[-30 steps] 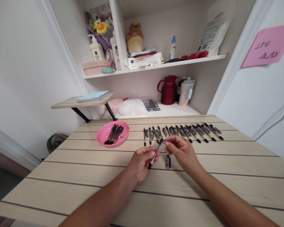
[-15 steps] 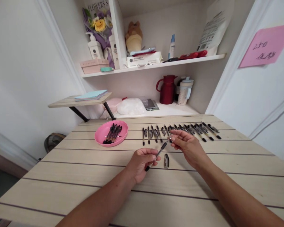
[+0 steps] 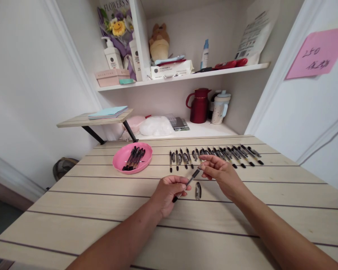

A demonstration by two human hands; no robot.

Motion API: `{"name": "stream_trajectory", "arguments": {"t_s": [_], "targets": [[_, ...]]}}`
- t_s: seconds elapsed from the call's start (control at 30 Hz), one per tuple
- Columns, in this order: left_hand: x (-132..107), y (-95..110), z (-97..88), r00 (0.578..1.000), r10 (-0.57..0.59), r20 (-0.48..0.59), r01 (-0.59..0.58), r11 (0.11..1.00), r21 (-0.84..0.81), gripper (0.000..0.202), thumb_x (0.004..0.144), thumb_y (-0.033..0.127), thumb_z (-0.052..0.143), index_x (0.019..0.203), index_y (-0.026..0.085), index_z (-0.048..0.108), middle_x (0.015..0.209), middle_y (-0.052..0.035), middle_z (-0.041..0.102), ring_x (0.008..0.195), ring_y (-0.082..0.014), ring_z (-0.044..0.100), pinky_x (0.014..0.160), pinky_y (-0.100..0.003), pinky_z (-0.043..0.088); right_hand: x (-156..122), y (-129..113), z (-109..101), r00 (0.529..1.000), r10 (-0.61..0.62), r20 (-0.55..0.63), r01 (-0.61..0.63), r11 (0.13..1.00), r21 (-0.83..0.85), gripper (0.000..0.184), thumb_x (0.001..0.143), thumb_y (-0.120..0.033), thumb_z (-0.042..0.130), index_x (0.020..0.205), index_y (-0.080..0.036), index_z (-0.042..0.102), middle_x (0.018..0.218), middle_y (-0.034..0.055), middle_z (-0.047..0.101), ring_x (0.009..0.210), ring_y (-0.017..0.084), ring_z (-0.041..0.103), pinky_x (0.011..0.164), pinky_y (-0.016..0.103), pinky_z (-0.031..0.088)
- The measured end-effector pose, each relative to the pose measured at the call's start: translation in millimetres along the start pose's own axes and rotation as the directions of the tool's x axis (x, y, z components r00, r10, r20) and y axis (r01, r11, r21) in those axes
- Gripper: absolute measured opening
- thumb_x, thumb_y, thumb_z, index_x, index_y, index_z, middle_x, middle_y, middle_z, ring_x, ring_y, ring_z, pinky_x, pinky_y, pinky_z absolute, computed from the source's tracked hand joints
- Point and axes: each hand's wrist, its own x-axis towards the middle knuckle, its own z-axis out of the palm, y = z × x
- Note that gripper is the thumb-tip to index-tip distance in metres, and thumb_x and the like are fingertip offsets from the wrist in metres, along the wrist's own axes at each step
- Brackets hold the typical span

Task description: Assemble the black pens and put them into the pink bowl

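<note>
My left hand (image 3: pixel 169 193) is closed round the lower end of a black pen (image 3: pixel 186 184) that slants up to the right. My right hand (image 3: pixel 221 176) pinches the pen's upper tip with thumb and forefinger. A loose pen cap (image 3: pixel 197 190) lies on the wooden table (image 3: pixel 101 210) just right of my left hand. A row of several black pens and caps (image 3: pixel 214 154) lies behind the hands. A pink plate (image 3: pixel 120 163) at the left holds several more pens (image 3: pixel 133 158).
Behind the table is an alcove with a red jug (image 3: pixel 199 106), a speckled cup (image 3: pixel 220 107) and a white bag (image 3: pixel 155 126). A small side shelf (image 3: pixel 92 120) carries blue notebooks. Bottles and boxes fill the upper shelf (image 3: pixel 183 77). A pink note (image 3: pixel 317 54) hangs on the right wall.
The right hand rose to the pen's upper tip and now pinches it; the pen has tilted flatter, towards the right. The left hand has stayed nearly still.
</note>
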Motion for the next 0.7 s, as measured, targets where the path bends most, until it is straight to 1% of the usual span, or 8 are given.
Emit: {"name": "stream_trajectory", "arguments": {"t_s": [0.1,0.23,0.4,0.47,0.6,0.63,0.7], "targets": [[-0.1,-1.1,1.3,0.999,0.046,-0.008,-0.046,0.998,0.035,0.022,0.055,0.017,0.07,0.076,0.011,0.064,0.067,-0.0067,0.065,0.059,-0.0108,0.057,0.054,-0.021,0.037,0.4,2.0,-0.7,1.0,0.006,0.011,-0.006,1.0,0.001,0.048,0.059,-0.037,0.069,0.101,-0.017,0.055,0.064,-0.0026,0.054,0.05,0.009,0.051,0.044,0.021,0.034],[-1.0,-1.8,4.0,0.992,0.111,-0.067,-0.106,0.992,0.07,0.02,0.055,0.015,0.07,0.073,0.012,0.063,0.066,-0.0047,0.063,0.069,-0.0156,0.06,0.055,-0.021,0.039,1.1,5.2,-1.5,1.0,0.019,0.023,-0.019,1.0,-0.012,0.047,0.06,-0.035,0.069,0.101,-0.017,0.054,0.062,-0.0041,0.052,0.05,0.009,0.052,0.044,0.021,0.034],[-1.1,-2.2,4.7,0.992,0.111,-0.055,-0.108,0.993,0.054,0.02,0.053,0.016,0.071,0.071,0.012,0.062,0.065,-0.0043,0.062,0.068,-0.016,0.061,0.056,-0.022,0.039,-0.2,4.8,0.3,0.998,0.037,0.05,-0.037,0.999,0.006,0.05,0.06,-0.035,0.07,0.104,-0.017,0.054,0.062,-0.0038,0.053,0.05,0.009,0.052,0.043,0.021,0.033],[-0.8,-2.4,4.2,0.992,0.114,-0.053,-0.112,0.993,0.043,0.02,0.053,0.016,0.071,0.07,0.012,0.062,0.064,-0.0039,0.062,0.068,-0.0157,0.06,0.056,-0.022,0.039,-1.2,2.6,0.8,0.997,0.061,0.055,-0.063,0.998,0.031,0.049,0.06,-0.036,0.07,0.103,-0.018,0.055,0.063,-0.0029,0.054,0.051,0.009,0.051,0.044,0.021,0.033],[-0.7,-2.4,3.0,0.991,0.124,-0.046,-0.124,0.992,0.005,0.018,0.053,0.015,0.069,0.069,0.013,0.061,0.065,-0.0027,0.061,0.068,-0.0146,0.06,0.055,-0.021,0.038,-2.7,-1.9,-0.9,0.986,0.145,0.08,-0.156,0.975,0.156,0.038,0.064,-0.038,0.067,0.096,-0.018,0.062,0.076,0.0017,0.06,0.057,0.009,0.053,0.046,0.021,0.036],[-0.7,-2.6,2.7,0.991,0.123,-0.043,-0.124,0.992,-0.001,0.017,0.053,0.015,0.069,0.068,0.013,0.061,0.065,-0.0026,0.06,0.067,-0.0141,0.06,0.055,-0.021,0.038,-2.9,-2.1,-1.4,0.982,0.16,0.096,-0.175,0.968,0.182,0.036,0.064,-0.037,0.067,0.094,-0.018,0.063,0.076,0.0021,0.06,0.058,0.009,0.053,0.046,0.021,0.036],[-0.5,-3.0,2.0,0.992,0.12,-0.028,-0.12,0.993,-0.008,0.017,0.054,0.015,0.069,0.069,0.013,0.06,0.066,-0.0026,0.06,0.067,-0.0135,0.059,0.053,-0.02,0.037,-3.1,-1.2,-1.8,0.975,0.179,0.13,-0.203,0.957,0.207,0.033,0.062,-0.034,0.069,0.09,-0.018,0.065,0.072,0.0019,0.06,0.057,0.009,0.053,0.046,0.021,0.036]]}}
